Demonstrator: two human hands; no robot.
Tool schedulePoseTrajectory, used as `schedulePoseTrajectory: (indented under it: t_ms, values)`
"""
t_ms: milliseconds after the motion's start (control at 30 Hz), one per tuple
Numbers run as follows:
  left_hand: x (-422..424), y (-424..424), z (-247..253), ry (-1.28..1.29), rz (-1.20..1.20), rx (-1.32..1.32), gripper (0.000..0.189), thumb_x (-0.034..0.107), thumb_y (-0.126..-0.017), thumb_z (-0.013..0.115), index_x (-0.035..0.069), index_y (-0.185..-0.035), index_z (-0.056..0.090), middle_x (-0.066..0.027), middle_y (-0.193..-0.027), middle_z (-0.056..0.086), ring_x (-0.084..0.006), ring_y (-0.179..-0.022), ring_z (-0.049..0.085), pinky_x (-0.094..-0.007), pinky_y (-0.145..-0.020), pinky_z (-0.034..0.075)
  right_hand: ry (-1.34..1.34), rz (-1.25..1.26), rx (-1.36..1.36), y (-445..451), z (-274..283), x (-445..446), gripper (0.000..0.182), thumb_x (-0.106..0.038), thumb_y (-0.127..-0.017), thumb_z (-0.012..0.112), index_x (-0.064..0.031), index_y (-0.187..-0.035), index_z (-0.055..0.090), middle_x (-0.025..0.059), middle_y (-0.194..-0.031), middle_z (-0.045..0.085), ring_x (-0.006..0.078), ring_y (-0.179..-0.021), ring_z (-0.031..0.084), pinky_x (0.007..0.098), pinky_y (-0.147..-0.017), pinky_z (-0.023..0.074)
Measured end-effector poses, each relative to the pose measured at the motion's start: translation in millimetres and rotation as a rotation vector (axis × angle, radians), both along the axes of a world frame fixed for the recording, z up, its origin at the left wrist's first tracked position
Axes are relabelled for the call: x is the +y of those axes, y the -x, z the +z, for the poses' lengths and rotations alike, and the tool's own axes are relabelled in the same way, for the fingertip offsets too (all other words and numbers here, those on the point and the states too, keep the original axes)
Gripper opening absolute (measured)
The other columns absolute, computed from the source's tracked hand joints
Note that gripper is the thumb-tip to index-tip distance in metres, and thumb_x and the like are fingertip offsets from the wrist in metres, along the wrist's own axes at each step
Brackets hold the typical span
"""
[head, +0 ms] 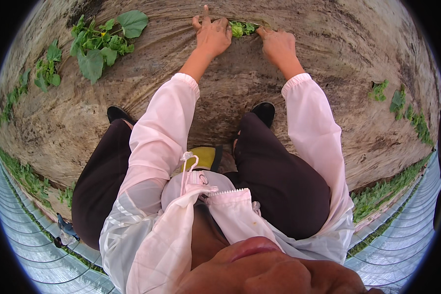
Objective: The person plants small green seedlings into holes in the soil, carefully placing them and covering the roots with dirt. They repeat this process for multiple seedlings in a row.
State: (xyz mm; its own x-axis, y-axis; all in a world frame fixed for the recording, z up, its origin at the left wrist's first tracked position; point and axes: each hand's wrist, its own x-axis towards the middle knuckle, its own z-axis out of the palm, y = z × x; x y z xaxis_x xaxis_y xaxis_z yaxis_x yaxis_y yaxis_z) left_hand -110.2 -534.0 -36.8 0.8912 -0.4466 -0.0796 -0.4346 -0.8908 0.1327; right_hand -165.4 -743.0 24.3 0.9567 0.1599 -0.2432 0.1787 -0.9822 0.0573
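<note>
Clear plastic mulch film (239, 70), dusty with soil, covers the ground before me. At the top centre, light green leaves of a small plant (237, 29) show in a slit in the film. On the slit's left side my left hand (214, 35) presses on the film, one finger stretched away and the others bent. My right hand (277, 42) is at the slit's right end, its fingers curled at the film's edge; they seem to pinch it, though the fingertips are partly hidden. Creases run through the film out from both hands.
A larger vine plant with a yellow flower (103, 46) spreads at upper left, with smaller plants (47, 70) beyond it. More plants (397, 101) grow at right. My black shoes (264, 113) stand on the film. Another person (67, 228) is far off at lower left, near the greenhouse covering.
</note>
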Motion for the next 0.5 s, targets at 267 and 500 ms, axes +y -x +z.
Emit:
schedulePoseTrajectory:
  t_ms: [267, 500]
  values:
    - [0, 13, 4, 0.008, 0.083, 0.000, 0.042, 0.041, -0.100, 0.044, 0.017, -0.133, 0.055, -0.0082, -0.127, 0.067, -0.0538, -0.147, 0.013, -0.0681, -0.112, 0.007, 0.056, -0.040, -0.066, 8, -9, 2, 0.027, -0.017, -0.094, 0.048, -0.0160, -0.117, 0.064, 0.0015, -0.115, 0.070, 0.0332, -0.096, 0.068, 0.0461, -0.070, 0.0532]
    - [1, 10, 23, -0.085, 0.136, 0.165, 0.046, 0.040, -0.101, 0.042, 0.015, -0.138, 0.050, -0.0129, -0.120, 0.070, -0.0569, -0.147, 0.009, -0.0698, -0.111, 0.005, 0.032, -0.152, 0.071, 9, -1, 1, 0.029, -0.018, -0.096, 0.048, -0.0149, -0.120, 0.062, 0.0032, -0.122, 0.069, 0.0319, -0.092, 0.071, 0.0449, -0.071, 0.0538]
